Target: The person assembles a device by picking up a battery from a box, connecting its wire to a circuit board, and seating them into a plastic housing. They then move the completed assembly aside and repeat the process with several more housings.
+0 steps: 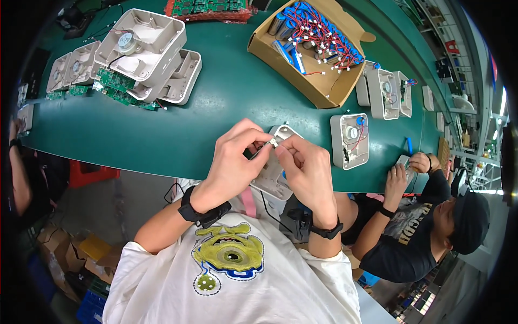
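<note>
Above a light grey plastic housing [270, 182] at the table's front edge, my two hands meet. Thumb and fingers of my left hand [236, 156] pinch at a small white plug connector [273, 142]. From the other side my right hand [308, 167] closes its fingertips on that same connector. My hands cover much of the housing, and any wires at the connector are hard to make out. A bit of blue shows inside the housing beside my right hand.
An open cardboard box [329, 97] of blue batteries with red-black leads stands ahead. Finished-looking grey housings [349, 141] lie right, stacked housings [143, 48] and green circuit boards [116, 81] left. At right, a co-worker's hands [397, 181] handle another part.
</note>
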{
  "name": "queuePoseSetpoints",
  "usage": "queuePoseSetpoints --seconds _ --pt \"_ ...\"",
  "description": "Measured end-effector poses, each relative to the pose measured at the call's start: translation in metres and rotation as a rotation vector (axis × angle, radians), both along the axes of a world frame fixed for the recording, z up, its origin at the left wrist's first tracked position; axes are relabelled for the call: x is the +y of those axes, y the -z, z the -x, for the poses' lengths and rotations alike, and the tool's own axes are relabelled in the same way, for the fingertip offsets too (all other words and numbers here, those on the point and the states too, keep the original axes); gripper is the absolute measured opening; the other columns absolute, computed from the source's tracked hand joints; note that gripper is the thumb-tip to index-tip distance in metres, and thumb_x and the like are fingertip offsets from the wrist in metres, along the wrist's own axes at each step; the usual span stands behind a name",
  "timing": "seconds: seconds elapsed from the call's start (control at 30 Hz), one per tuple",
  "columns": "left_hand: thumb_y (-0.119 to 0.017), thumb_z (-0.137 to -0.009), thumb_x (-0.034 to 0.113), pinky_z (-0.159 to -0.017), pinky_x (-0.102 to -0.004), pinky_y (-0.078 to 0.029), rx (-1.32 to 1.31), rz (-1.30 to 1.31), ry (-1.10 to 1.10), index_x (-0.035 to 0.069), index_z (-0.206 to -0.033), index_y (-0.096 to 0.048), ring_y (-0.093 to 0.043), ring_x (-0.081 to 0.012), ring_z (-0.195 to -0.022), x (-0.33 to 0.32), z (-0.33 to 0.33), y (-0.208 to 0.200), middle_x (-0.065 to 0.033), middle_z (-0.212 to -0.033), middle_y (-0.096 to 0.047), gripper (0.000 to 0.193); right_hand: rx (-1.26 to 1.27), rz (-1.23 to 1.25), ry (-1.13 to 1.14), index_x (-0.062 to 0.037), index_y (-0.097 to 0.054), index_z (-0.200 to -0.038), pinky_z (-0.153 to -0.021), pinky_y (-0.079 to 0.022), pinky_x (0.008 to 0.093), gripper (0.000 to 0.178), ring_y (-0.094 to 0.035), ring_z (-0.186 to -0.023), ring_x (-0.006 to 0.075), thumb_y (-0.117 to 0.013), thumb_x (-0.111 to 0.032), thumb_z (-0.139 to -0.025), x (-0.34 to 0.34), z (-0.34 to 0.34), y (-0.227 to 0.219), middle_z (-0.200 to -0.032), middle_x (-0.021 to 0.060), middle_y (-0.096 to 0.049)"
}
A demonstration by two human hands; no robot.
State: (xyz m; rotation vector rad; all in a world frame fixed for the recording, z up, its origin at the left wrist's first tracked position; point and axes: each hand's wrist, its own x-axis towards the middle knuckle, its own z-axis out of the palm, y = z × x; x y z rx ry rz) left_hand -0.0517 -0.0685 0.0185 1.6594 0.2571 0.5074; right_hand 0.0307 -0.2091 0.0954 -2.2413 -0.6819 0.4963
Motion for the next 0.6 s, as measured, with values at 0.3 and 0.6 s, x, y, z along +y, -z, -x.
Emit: queuePoseSetpoints --seconds 0.3,0.6 --pt "-0.077 -0.085 -0.010 -0.065 -0.0285 -0.054 -0.019 -0.106 -0.028 -0.003 -0.102 -0.075 -0.064 -0.0153 -0.072 -0.0032 -0.0007 -0.0061 -0.0093 -0.097 -0.068 0.019 -0.089 0.011 -0.043 0.0037 -0.068 -0.090 -0.050 -0.033 0.0311 0.008 -0.042 -0.052 0.0103 -0.069 -0.003 -0.095 -0.0016 -0.0019 -0.0039 -0.062 0.0060 -0.054" --pt "-0.077 -0.082 -0.012 -0.064 -0.0303 -0.053 -0.131 -0.237 -0.026 -0.004 -0.101 -0.073 -0.064 -0.0195 -0.071 -0.0032 0.0002 -0.0023 -0.0111 -0.096 -0.067 0.021 -0.149 0.000 -0.054 0.0035 -0.067 -0.089 -0.051 -0.035 0.0329 0.009 -0.044 -0.052 0.0137 -0.069 -0.003 -0.095 -0.0014 0.0023 0.0006 -0.062 0.0090 -0.053"
